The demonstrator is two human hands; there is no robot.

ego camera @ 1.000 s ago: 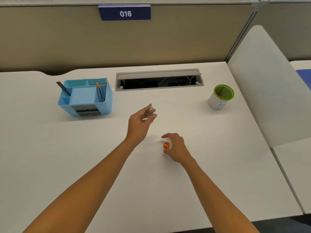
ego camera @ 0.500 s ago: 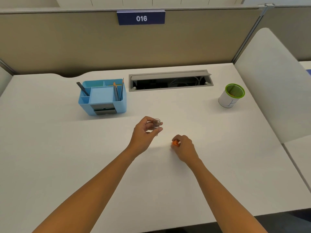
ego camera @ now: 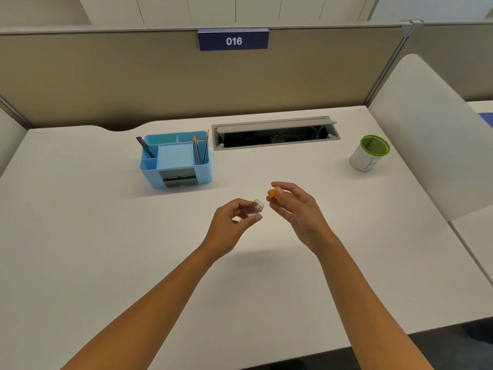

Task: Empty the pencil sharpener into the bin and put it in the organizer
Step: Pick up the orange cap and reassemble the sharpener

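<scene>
My left hand (ego camera: 232,222) pinches the clear shavings cup of the pencil sharpener (ego camera: 255,207) above the middle of the white desk (ego camera: 106,249), its open mouth turned to the right. My right hand (ego camera: 296,209) holds the orange sharpener part (ego camera: 272,193) between thumb and fingers, lifted off the desk, a few centimetres right of the cup. The two parts are apart. The small bin (ego camera: 369,153), white with a green rim, stands at the far right. The blue organizer (ego camera: 176,161) stands at the back left with pencils and a dark pen in it.
An open grey cable tray (ego camera: 274,134) is cut into the desk behind my hands. A beige partition with a "016" plate (ego camera: 233,40) closes the back. A white divider panel (ego camera: 426,145) rises along the right edge.
My right hand picked the orange part up off the desk and raised it beside the clear cup. My left hand has kept its hold on the cup.
</scene>
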